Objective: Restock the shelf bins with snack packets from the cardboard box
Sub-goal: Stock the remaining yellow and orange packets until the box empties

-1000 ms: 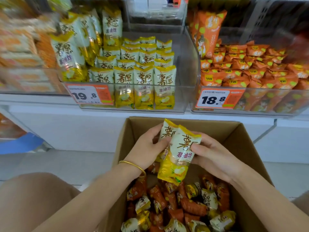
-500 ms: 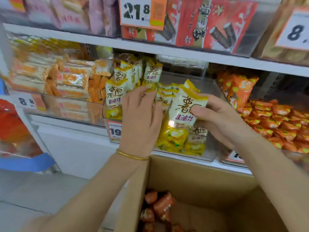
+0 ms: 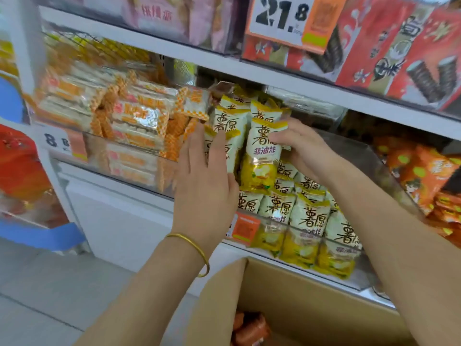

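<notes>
- A white shelf board (image 3: 174, 49) runs across, just above the fingers (image 3: 197, 143).
- Below the fingers there is a plain white panel (image 3: 119, 221) under the lower shelf.
- Far down and to the left of the fingers lies a grey tiled floor (image 3: 37, 308) with thin lines between the tiles.
- A white post (image 3: 25, 46) stands up and far to the left of the fingers.
- Low and left of the fingers, a blue edge (image 3: 42, 236) sits near the floor.
- A price tag (image 3: 282, 13) reading 21.8 hangs up and to the right of the fingers.
- The light is bright and soft.
</notes>
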A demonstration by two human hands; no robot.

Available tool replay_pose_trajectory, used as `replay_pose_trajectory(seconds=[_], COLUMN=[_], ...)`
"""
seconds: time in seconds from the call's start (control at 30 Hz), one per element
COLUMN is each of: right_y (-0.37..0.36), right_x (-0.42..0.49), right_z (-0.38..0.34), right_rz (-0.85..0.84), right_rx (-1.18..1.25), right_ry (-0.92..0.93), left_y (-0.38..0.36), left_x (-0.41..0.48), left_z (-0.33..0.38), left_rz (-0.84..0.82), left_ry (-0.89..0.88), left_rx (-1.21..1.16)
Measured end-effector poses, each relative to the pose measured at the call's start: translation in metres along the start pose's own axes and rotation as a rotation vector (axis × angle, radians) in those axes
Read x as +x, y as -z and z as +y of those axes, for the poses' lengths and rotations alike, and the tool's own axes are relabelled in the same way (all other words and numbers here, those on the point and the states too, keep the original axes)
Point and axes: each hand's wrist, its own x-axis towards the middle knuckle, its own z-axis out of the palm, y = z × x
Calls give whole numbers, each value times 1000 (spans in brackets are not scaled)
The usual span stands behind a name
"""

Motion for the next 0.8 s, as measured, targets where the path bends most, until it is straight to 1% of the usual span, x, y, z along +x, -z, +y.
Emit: replay_pose_trajectory(seconds=[0.13,0.33,0.4,0.43,0.53,0.6,0.67,0.73,0.8], right_y=[2,14,16,14,-4,-14,-20,-22,-24], right_x=[-3,-22,-23,-23,-21,-19,-20,-25,-29], right_z=[3,4,1,0,-2,5,12,19,24], right_rz=[48,180,187,174,149,210,281,311,279], right_rx=[-49,128,185,172,71,-96,-293,-366,-402], right_ry=[-19,-5,10,28,105,170,186,190,181], left_y=[-3,-3,-3,-3,-3,-3,-3,-2,-2], left_x=[0,0,0,0,0,0,0,0,0], left_z=[3,0,-1,-1,1,1,0,0,0], left_rz=[25,39,42,46,55,54,49,42,40], left_ry=[-21,-28,-33,-30,-18,-15,-14,-19,-23], left_rx=[-43,-42,-45,-51,-63,-62,-60,-62,-62])
